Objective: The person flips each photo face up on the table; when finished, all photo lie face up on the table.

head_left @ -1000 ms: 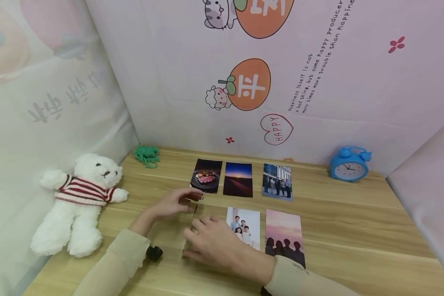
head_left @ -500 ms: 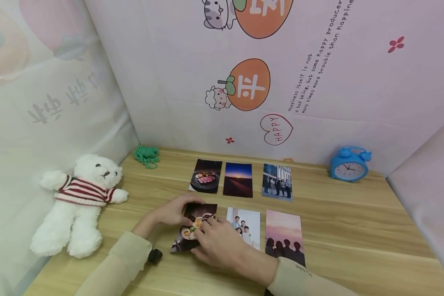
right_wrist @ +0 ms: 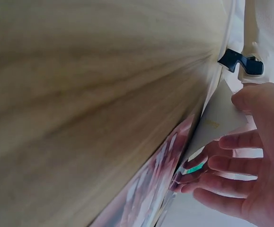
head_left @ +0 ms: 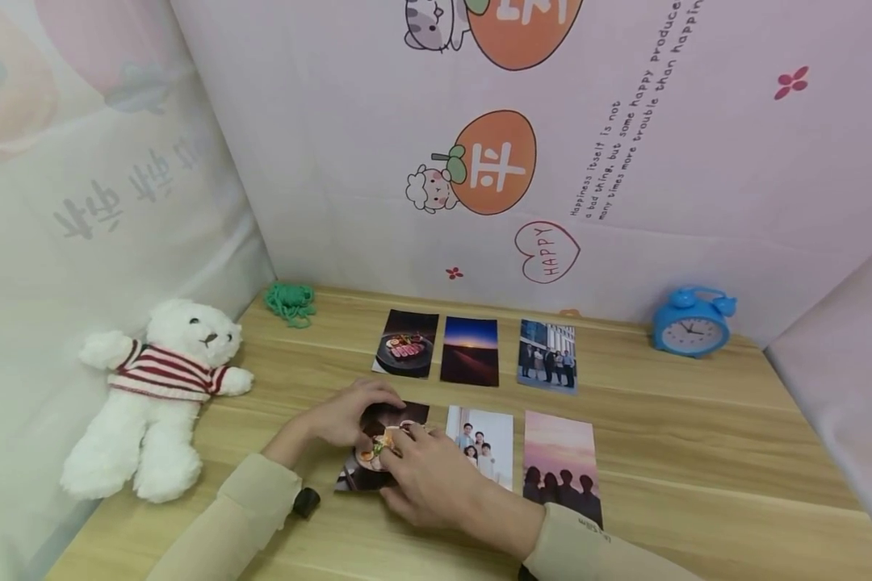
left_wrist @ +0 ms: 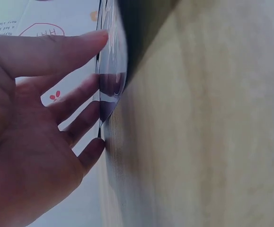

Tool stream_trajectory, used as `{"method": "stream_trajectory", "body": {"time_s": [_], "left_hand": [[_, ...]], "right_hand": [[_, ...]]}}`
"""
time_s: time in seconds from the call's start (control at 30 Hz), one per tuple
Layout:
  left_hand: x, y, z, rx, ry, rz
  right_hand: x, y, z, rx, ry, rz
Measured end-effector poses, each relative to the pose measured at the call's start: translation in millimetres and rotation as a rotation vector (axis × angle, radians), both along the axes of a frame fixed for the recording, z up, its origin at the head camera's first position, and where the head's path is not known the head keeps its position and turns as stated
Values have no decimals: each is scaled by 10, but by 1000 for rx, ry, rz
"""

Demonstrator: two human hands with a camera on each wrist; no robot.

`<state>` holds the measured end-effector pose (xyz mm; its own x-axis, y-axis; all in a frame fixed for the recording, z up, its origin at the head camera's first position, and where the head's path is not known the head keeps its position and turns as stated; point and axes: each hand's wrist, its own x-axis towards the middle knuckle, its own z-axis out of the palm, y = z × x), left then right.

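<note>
My left hand [head_left: 345, 415] holds the left side of a food photo [head_left: 369, 461], a print of a bowl with egg halves on a dark ground. Its thumb lies on the print in the left wrist view, fingers at the edge. My right hand [head_left: 436, 478] holds the same photo from the right, covering part of it. The right wrist view shows its white back [right_wrist: 216, 124], tilted off the table. Right of it lie a family photo [head_left: 496, 428] and a pink-sky silhouettes photo [head_left: 559, 448]. Behind are a steak photo [head_left: 407, 347], a sunset photo [head_left: 470, 353] and an office-group photo [head_left: 547, 357].
A white teddy bear [head_left: 163, 395] in a striped sweater leans at the left. Green yarn [head_left: 289, 302] lies at the back left corner of the wooden table [head_left: 698, 452]. A blue alarm clock [head_left: 692, 324] stands at the back right, before a printed cloth wall [head_left: 349, 145].
The food photo was on edge between both hands a second ago; it has tipped down so its picture faces up. Both hands shifted with it, then barely moved over the last half second.
</note>
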<state>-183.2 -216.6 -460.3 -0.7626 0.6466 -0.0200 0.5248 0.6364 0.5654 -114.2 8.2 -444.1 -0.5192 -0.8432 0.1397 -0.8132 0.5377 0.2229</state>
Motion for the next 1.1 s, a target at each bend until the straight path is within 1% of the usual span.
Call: {"method": "stream_trajectory", "body": {"time_s": [0.1, 0.17, 0.37, 0.47, 0.67, 0.83, 0.97, 1.1], "left_hand": [[10, 11, 5, -30, 16, -12], [19, 16, 13, -49, 18, -17], [39, 32, 49, -99, 9, -13], [45, 49, 74, -119, 4, -15], [63, 85, 116, -149, -18, -13], [71, 118, 148, -168, -32, -2], [80, 159, 174, -195, -55, 29], [76, 170, 168, -208, -71, 48]], "right_hand": [[0, -3, -11, 2, -72, 2], [-3, -5, -20, 14, -102, 10], [-7, 1, -39, 87, -154, 61], [-8, 7, -51, 104, -161, 89], [-7, 11, -69, 126, -137, 115], [-13, 10, -67, 143, -148, 112], [-20, 4, -73, 151, -134, 110], [-13, 6, -66, 169, -132, 89]]}}
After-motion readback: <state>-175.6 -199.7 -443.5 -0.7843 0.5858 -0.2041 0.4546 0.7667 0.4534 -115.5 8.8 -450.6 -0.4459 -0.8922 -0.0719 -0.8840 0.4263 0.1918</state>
